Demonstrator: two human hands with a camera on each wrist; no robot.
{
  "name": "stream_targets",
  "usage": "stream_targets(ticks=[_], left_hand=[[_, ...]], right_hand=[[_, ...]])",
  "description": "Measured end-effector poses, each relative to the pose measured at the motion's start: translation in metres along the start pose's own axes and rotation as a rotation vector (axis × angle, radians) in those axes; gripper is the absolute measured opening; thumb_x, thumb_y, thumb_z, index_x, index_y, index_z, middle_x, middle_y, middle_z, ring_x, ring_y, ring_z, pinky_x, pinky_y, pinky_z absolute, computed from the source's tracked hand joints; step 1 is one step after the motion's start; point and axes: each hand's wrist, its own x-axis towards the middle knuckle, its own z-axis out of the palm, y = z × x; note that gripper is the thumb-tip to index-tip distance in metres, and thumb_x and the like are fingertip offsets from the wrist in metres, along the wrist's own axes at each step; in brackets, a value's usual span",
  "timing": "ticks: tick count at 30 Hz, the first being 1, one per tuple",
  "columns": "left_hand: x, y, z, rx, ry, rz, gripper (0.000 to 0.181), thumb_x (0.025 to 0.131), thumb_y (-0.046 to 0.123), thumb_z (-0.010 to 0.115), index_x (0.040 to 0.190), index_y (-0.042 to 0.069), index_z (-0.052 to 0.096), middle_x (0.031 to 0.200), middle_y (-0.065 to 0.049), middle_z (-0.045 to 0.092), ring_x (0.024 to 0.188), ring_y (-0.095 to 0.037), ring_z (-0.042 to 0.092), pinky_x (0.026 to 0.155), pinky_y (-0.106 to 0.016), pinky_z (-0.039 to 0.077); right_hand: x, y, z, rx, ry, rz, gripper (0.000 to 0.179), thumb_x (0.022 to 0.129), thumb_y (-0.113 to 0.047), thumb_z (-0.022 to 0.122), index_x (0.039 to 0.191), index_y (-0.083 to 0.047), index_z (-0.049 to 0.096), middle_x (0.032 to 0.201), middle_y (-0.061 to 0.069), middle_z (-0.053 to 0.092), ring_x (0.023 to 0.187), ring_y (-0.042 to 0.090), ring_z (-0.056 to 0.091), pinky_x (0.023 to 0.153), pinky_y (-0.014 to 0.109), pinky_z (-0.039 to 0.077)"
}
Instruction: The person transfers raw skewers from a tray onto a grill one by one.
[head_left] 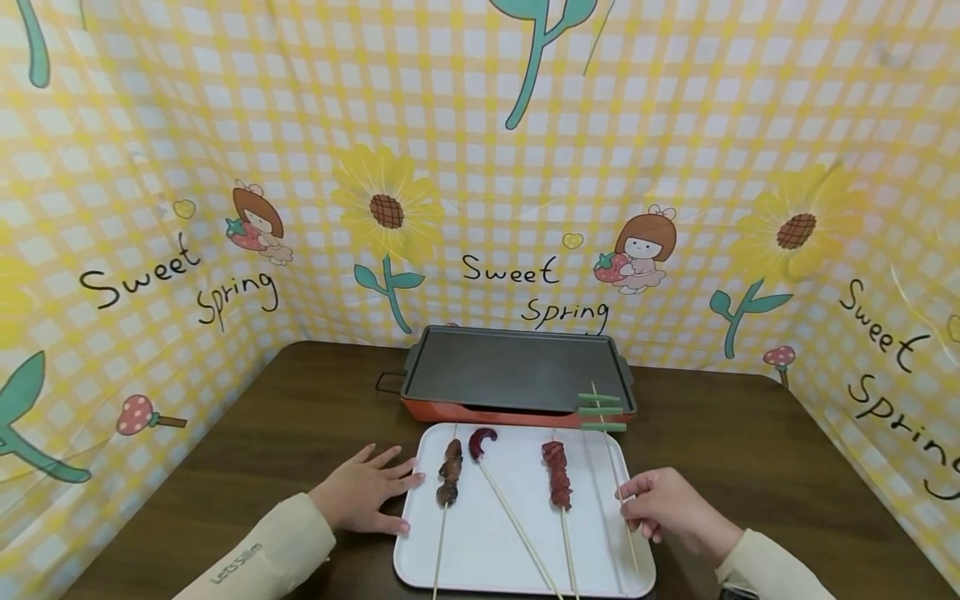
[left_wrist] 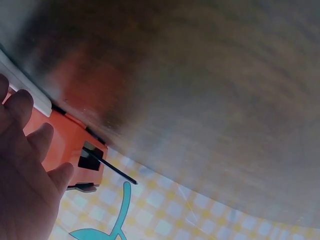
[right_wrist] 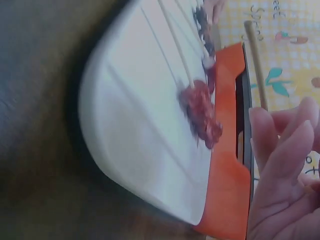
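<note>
My right hand [head_left: 667, 508] pinches the lower part of a skewer [head_left: 600, 411] with several green vegetable strips threaded crosswise. Its green end is raised over the front edge of the griddle. In the right wrist view the bare end of the stick [right_wrist: 256, 70] sticks out from between thumb and fingers. Fingers spread, my left hand [head_left: 367, 492] lies at the left rim of a white tray [head_left: 487, 558]. On the tray are a brown meat skewer [head_left: 450, 475], a curled dark red skewer [head_left: 475, 446] resembling a tentacle, and a red meat skewer [head_left: 557, 475].
A flat dark griddle [head_left: 517, 367] with an orange-red body stands directly behind the tray. Its wire handle [head_left: 387, 383] juts out on the left. Dark wooden table [head_left: 247, 467] surrounds both. Yellow checked cloth [head_left: 480, 208] hangs behind and at the sides.
</note>
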Motion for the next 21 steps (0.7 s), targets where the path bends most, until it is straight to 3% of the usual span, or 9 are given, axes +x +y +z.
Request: stream_targets(ticks=[8,13,21], left_hand=[[-0.001,0.001,0.000,-0.007,-0.002,0.001,0.074,0.084,0.069,0.048,0.144,0.025,0.048,0.147,-0.001,0.043,0.138,-0.032,0.033,0.108,-0.056,0.024],[0.001,0.000,0.003,-0.011,-0.008,0.005,0.074,0.085,0.069,0.048,0.144,0.025,0.046,0.148,-0.001,0.042,0.138,-0.031,0.033,0.108,-0.056,0.024],[0.001,-0.002,0.006,0.014,-0.005,0.003,0.074,0.085,0.070,0.046,0.145,0.027,0.046,0.148,-0.001,0.042,0.138,-0.031,0.033,0.108,-0.055,0.025]], right_hand=[[0.031,-0.009,-0.011,-0.040,0.130,0.073,0.018,0.084,0.001,0.061,0.098,0.012,0.063,0.060,0.004,0.058,0.045,0.007,0.047,0.045,0.021,0.042],[0.048,-0.015,-0.018,-0.045,0.187,0.065,0.017,0.087,0.000,0.060,0.099,0.012,0.062,0.062,0.006,0.059,0.046,0.009,0.048,0.046,0.024,0.044],[0.077,-0.028,-0.020,-0.011,0.195,0.029,0.020,0.089,0.000,0.057,0.100,0.016,0.060,0.062,0.004,0.058,0.047,0.007,0.048,0.047,0.021,0.045]])
